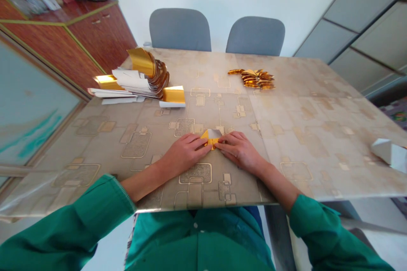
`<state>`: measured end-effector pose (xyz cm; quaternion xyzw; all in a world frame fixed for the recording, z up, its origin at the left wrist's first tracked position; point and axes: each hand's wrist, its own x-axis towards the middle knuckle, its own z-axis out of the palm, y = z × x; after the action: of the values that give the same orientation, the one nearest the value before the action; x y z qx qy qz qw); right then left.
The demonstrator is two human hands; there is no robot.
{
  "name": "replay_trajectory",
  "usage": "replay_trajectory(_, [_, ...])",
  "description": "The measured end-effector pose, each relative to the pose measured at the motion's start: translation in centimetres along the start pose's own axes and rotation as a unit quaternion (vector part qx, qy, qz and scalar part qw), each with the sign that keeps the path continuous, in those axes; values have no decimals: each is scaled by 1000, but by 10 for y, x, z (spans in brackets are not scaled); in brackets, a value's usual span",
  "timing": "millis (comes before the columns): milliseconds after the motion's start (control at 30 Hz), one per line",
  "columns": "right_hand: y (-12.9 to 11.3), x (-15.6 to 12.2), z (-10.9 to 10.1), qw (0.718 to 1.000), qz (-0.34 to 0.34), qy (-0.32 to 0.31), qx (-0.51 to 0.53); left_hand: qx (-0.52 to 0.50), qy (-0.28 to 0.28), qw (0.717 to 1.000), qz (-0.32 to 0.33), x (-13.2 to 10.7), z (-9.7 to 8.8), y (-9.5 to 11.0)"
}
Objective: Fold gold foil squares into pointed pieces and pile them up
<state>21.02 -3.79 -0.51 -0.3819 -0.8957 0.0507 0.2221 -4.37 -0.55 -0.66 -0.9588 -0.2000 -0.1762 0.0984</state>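
Quick look at my setup here: a small folded piece of gold foil paper (210, 138) sits on the patterned tabletop (318, 144), close to the near edge, caught between both hands. The left hand (182, 154) and right hand (238, 150) come in from either side, and both have a narrow grip on it, with fingertips against the paper and palms low over the surface. Its white side shows on top, with gold around it.

Farther up on the left there's a messy stack of gold-and-white paper sheets (136, 80), some curling over. To the right of that, well apart, sits a pile of folded gold pieces (256, 79), fanned out. Out by the right edge there's a white paper block (388, 154), though I can't tell exactly what it is. Two gray chairs (216, 31) stand past the far side, and a wooden cabinet (98, 38) is off to the left.
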Motion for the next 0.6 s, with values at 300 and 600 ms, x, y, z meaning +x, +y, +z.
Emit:
replay_trajectory(300, [-2, 0, 2, 999, 35, 14, -15, -43, -24, 999, -18, -2, -2, -4])
replay_trajectory(600, [3, 18, -5, 997, 2, -9, -74, -29, -8, 999, 34, 9, 2, -21])
